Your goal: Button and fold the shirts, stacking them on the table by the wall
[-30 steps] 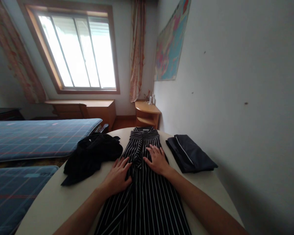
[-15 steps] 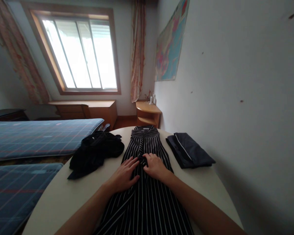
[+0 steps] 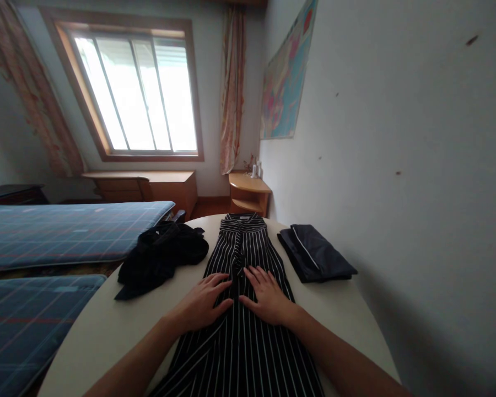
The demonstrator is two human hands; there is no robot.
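A black garment with white stripes (image 3: 252,342), which looks like a dress, lies lengthwise on the round white table (image 3: 107,325). Its collar end points away from me, and its lower part runs out of view at the bottom. My left hand (image 3: 206,300) rests on the left side of the cloth, fingers stretched and thumb apart. On the right side, my right hand (image 3: 267,295) lies flat with spread fingers. Between the two hands runs the middle front of the garment. Neither hand grips the fabric.
A crumpled black garment (image 3: 161,256) lies on the table's left. A folded dark garment (image 3: 316,253) sits at the right, near the white wall (image 3: 417,231). Plaid mattresses (image 3: 66,231) stand at the left, with a wooden desk (image 3: 169,184) and corner shelf (image 3: 250,184) beyond.
Both hands have drawn slightly toward me along the garment. My right hand's fingers, bent at a bunched spot of cloth before, are now spread flat.
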